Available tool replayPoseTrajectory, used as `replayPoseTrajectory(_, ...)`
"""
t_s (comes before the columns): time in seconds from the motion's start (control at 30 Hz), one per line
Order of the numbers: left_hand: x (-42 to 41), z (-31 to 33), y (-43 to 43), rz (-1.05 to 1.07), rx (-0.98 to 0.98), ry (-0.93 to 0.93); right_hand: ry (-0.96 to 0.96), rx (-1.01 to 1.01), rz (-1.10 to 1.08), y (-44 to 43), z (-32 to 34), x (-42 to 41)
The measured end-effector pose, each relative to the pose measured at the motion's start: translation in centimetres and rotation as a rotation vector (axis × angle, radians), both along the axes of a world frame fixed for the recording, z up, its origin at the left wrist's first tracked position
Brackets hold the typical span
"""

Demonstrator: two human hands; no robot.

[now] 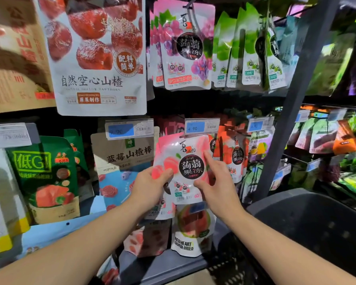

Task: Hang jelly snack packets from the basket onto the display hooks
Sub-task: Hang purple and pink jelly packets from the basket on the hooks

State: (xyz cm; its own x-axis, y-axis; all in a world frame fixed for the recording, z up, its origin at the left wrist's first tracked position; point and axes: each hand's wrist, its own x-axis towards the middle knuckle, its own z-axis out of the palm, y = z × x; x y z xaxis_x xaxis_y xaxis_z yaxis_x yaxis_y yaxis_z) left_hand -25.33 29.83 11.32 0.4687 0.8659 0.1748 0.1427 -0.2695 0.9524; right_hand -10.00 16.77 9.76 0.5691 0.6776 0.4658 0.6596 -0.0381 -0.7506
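Note:
A pink peach jelly packet [185, 157] with a black round label is held up in front of the middle row, just under the price tag [201, 126] at the end of its hook. My left hand [150, 186] grips the packet's lower left side, and a second packet shows behind and below it. My right hand [216, 182] pinches the packet's right edge, index finger pointing up. The packet's top reaches the tag; the hook itself is hidden. The dark basket [308, 223] stands at lower right; I see no packets inside it.
Red strawberry jelly packets [234, 155] hang just right of mine, purple grape packets [185, 48] and green ones [247, 50] above. Hawthorn snack bags [95, 54] fill the left. A grey upright post [292, 95] runs beside the basket. Guava bags [191, 229] hang below.

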Motion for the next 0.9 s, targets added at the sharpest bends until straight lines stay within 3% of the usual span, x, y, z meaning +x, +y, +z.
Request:
replayPoseTrajectory(0.63,0.9,-0.2,-0.2,-0.008,-0.001,0.071,0.202,0.059,-0.045,0.2,-0.2,0.6)
replayPoseTrajectory(0.9,1.1,0.1,-0.6,0.006,0.042,0.116,0.171,0.016,-0.044,0.0,0.1,1.6)
